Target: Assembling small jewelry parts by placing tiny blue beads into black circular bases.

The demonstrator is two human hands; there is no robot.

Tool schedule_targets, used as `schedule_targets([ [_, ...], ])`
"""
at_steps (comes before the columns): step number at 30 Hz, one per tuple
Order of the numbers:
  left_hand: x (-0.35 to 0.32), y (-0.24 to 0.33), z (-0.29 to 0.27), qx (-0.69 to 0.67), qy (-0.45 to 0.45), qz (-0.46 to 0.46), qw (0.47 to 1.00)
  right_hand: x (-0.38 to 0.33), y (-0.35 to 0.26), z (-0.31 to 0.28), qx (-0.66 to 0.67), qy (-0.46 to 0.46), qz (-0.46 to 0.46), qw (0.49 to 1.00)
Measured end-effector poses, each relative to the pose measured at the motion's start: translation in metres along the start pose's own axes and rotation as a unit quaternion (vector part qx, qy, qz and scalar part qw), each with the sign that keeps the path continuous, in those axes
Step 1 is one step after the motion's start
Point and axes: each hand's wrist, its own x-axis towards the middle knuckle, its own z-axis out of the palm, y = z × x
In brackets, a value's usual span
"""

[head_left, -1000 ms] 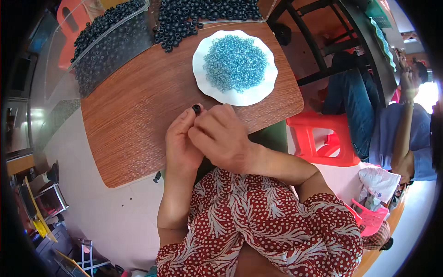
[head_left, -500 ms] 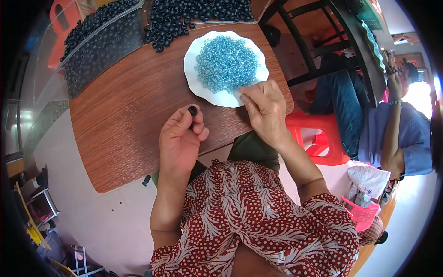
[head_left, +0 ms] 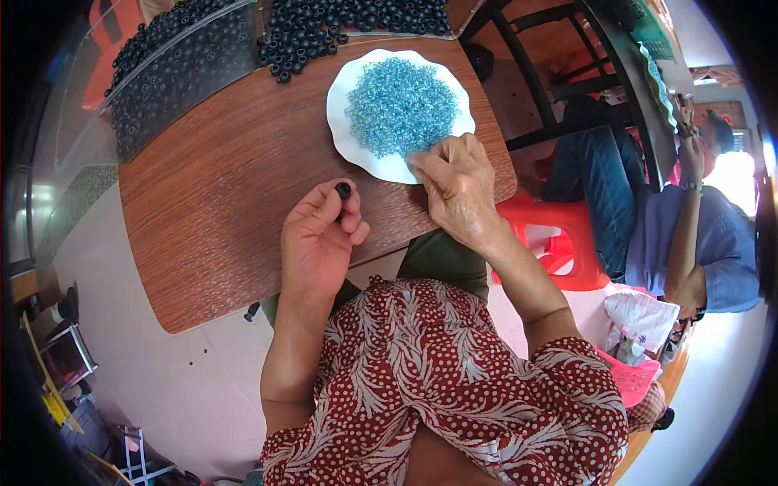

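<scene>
Two hands are working at a wooden desk (head_left: 203, 211): the left hand (head_left: 320, 243) is pinching one small black ring (head_left: 344, 190) between fingertips. The right hand (head_left: 458, 182), fingers narrowed, is picking at blue rings (head_left: 397, 105) on a white plate (head_left: 344, 134); judging by the full heaps of black rings (head_left: 324, 32) beyond, most pieces are waiting

The right hand (head_left: 458, 190) has its fingertips down in the blue rings (head_left: 401, 105) — can't tell if it's got one. The black ring (head_left: 344, 191) is half hidden in the left hand (head_left: 318, 243). The black ring pile (head_left: 348, 20) is cut off up top.
</scene>
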Motion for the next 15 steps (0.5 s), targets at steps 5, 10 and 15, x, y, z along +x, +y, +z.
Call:
schedule_targets([
  [5, 0.0012, 0.0003, -0.0014, -0.006, -0.003, -0.002, 1.0, 0.0038, 0.0011, 0.0006, 0.007, -0.012, 0.005, 1.0],
  [10, 0.0014, -0.0005, -0.0019, -0.006, 0.001, -0.001, 1.0, 0.0065, -0.0006, 0.0043, 0.026, -0.004, 0.014, 1.0],
  [15, 0.0017, -0.0002, -0.0016, -0.01, 0.005, 0.001, 1.0, 0.0082, -0.0028, 0.0042, 0.048, -0.012, 0.011, 0.999],
])
